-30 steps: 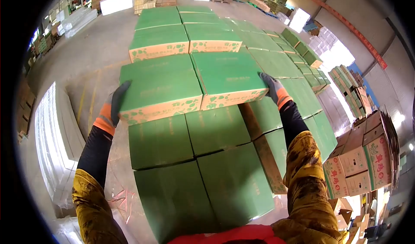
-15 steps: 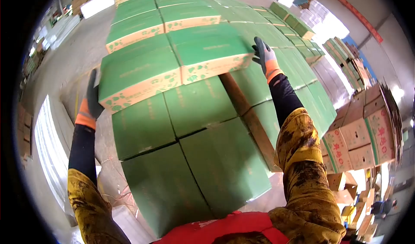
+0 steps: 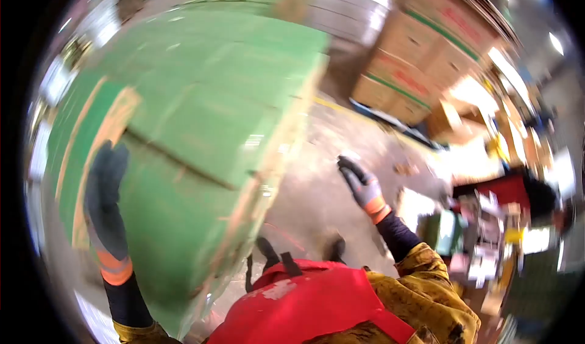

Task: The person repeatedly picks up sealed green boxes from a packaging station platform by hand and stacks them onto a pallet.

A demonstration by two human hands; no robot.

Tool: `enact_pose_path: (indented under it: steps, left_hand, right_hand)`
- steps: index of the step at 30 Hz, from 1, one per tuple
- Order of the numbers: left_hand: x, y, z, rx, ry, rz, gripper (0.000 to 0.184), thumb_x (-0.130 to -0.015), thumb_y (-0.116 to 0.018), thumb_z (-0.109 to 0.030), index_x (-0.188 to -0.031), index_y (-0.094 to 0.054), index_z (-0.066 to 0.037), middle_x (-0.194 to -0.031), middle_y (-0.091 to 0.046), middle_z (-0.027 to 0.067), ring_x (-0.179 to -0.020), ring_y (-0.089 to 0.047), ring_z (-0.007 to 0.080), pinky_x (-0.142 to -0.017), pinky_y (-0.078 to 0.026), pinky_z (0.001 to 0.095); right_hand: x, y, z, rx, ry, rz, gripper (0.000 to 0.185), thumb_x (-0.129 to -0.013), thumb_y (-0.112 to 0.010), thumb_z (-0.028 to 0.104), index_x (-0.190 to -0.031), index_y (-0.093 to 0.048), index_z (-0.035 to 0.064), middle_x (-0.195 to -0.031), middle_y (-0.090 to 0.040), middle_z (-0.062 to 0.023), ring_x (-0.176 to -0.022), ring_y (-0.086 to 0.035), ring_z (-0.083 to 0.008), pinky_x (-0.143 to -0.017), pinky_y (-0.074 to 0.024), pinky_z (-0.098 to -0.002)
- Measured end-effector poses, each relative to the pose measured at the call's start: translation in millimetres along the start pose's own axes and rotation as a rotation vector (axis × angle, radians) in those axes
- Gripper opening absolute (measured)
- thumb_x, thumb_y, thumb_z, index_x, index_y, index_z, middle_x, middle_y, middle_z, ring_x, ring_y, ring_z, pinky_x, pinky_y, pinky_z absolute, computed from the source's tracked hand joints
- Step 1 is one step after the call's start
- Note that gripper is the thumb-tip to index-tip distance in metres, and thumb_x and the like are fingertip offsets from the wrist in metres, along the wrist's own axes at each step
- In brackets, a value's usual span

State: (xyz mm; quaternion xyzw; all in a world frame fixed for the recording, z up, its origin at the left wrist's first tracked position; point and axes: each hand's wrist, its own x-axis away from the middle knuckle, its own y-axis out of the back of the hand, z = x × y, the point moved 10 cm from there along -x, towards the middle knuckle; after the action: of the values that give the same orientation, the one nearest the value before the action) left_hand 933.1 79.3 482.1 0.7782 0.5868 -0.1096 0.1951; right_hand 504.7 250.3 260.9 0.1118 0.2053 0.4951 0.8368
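Note:
Green cardboard boxes point(image 3: 225, 82) lie packed side by side in a large stack, blurred by motion. My left hand point(image 3: 108, 204), in a dark grey glove with an orange cuff, is over the left part of the stack with its fingers stretched out. It is close to a green-topped box point(image 3: 100, 121) on the upper layer; whether they touch I cannot tell. My right hand point(image 3: 364, 188), gloved the same way, is held out above the concrete floor with its fingers extended, holding nothing.
Tan cartons point(image 3: 420, 54) with red print are stacked on a blue pallet point(image 3: 390, 121) at the upper right. Opened cartons point(image 3: 460, 118) stand beside them. A cluttered work area point(image 3: 478, 234) is at the right. My red apron point(image 3: 298, 301) and feet show below, next to the stack.
The view has swung right and blurred. My hands, before at either side of two green boxes on top, are now wider apart from those boxes, my right hand now over the floor.

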Motion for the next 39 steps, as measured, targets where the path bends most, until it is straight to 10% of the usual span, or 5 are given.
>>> enact_pose_path:
  steps: [12, 15, 21, 37, 39]
  left_hand:
    - [297.0, -664.4, 288.5, 0.187, 1.073, 0.992, 0.060, -0.098, -0.034, -0.044, -0.147, -0.023, -0.012, -0.144, -0.036, 0.0133, -0.132, -0.036, 0.0268, -0.106, -0.031, 0.0355]
    - [382.8, -709.3, 444.0, -0.015, 0.955, 1.308, 0.071, -0.093, -0.037, -0.055, -0.148, -0.019, -0.015, -0.146, -0.033, 0.0088, -0.136, -0.029, 0.0259, -0.108, -0.026, 0.0362]
    - [424.1, -734.9, 294.7, -0.133, 1.293, 1.027, 0.068, -0.091, -0.043, -0.058, -0.145, -0.025, -0.021, -0.143, -0.034, 0.0022, -0.130, -0.034, 0.0166, -0.105, -0.028, 0.0342]
    - [406.2, -720.2, 312.8, 0.330, 1.152, 1.008, 0.047, -0.094, -0.050, -0.038, -0.128, -0.049, -0.005, -0.120, -0.055, 0.0038, -0.110, -0.051, 0.0141, -0.093, -0.043, 0.0290]
    - [382.2, -711.6, 328.7, 0.352, 1.169, 1.015, 0.043, -0.094, -0.052, -0.036, -0.123, -0.052, -0.005, -0.115, -0.057, 0.0035, -0.104, -0.055, 0.0140, -0.087, -0.046, 0.0284]
  right_hand:
    - [493.5, 316.3, -298.5, -0.138, -0.972, -1.058, 0.044, -0.091, -0.060, 0.019, -0.130, -0.049, 0.0027, -0.108, -0.062, -0.0051, -0.084, -0.054, -0.0084, -0.070, -0.0447, -0.0228]
    - [536.4, 375.3, -300.5, 0.012, -0.890, -1.275, 0.049, -0.091, -0.059, 0.017, -0.132, -0.044, -0.0039, -0.124, -0.055, -0.0118, -0.112, -0.051, -0.0175, -0.095, -0.0393, -0.0280]
    - [541.3, 457.0, -300.8, 0.418, -0.978, -1.384, 0.063, -0.085, -0.064, 0.031, -0.133, -0.040, -0.0027, -0.124, -0.051, -0.0258, -0.114, -0.050, -0.0373, -0.094, -0.0401, -0.0399]
    - [564.5, 500.8, -388.5, 0.196, -1.614, -0.891, 0.059, -0.086, -0.052, 0.055, -0.107, -0.060, -0.0001, -0.092, -0.066, -0.0204, -0.088, -0.065, -0.0283, -0.074, -0.0473, -0.0365]
    - [528.1, 500.8, -358.2, 0.373, -0.917, -1.132, 0.045, -0.079, -0.070, 0.034, -0.107, -0.061, -0.0002, -0.098, -0.066, -0.0179, -0.091, -0.063, -0.0274, -0.082, -0.0471, -0.0351]
